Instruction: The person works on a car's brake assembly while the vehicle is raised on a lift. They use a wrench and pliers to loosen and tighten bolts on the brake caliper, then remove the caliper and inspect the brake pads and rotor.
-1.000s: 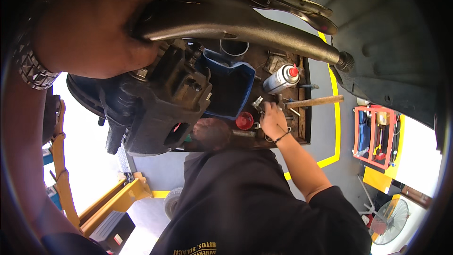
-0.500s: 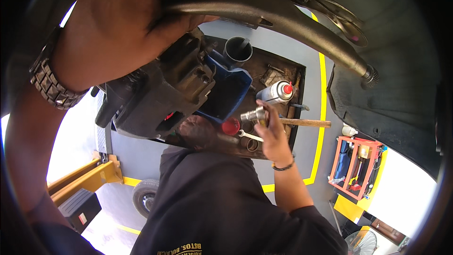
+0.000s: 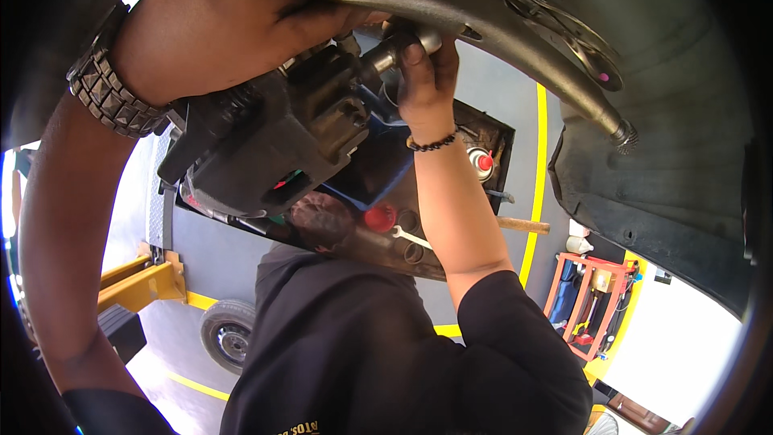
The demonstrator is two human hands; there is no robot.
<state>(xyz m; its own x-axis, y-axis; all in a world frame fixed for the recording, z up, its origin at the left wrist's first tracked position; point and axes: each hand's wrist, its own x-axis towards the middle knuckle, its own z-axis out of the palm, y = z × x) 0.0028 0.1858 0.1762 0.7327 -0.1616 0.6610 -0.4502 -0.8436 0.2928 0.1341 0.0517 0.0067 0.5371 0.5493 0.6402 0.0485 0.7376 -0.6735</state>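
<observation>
My left hand (image 3: 233, 28) reaches in at the upper left beside a curved dark metal suspension arm (image 3: 523, 60). Its thumb lies under the arm; the other fingers are hidden. My right hand (image 3: 427, 89) is closed on a ratchet (image 3: 430, 40) with a chrome socket (image 3: 378, 60). That socket points left at the upper part of a black brake caliper (image 3: 274, 153). Whether it sits on a bolt is hard to see. The ratchet's handle is mostly hidden.
Below lies a dark work tray (image 3: 499, 125) with a blue bin (image 3: 378, 185), a spray can (image 3: 481, 163), a red cap (image 3: 380, 217) and a wrench (image 3: 411, 235). A wooden handle (image 3: 523, 225) juts past its edge. A black panel (image 3: 612, 185) borders the right; a wheel (image 3: 229, 337) stands lower left.
My right hand has risen from over the tray to the caliper, bringing the ratchet and socket with it. My left hand stays by the suspension arm; the view has shifted slightly.
</observation>
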